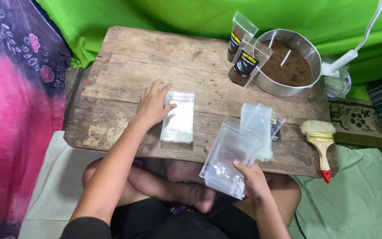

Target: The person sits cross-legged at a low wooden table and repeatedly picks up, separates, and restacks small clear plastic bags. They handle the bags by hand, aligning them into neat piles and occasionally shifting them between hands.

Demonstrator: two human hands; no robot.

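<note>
While pressing: we keep left hand [152,105] fingers spread flat on the pouch stack [178,117];
Right hand [251,175]: pinches clear bags [229,158] firmly, thumb on top.

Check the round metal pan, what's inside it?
The metal pan holds brown powder with two thin white sticks standing in it. Two filled pouches lean against its left rim and cover that edge; its bottom is hidden under the powder.

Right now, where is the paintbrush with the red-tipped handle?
In the head view, the wooden paintbrush with the red-tipped handle lies at the right edge of the worn wooden table, right of the clear plastic bags.
</note>
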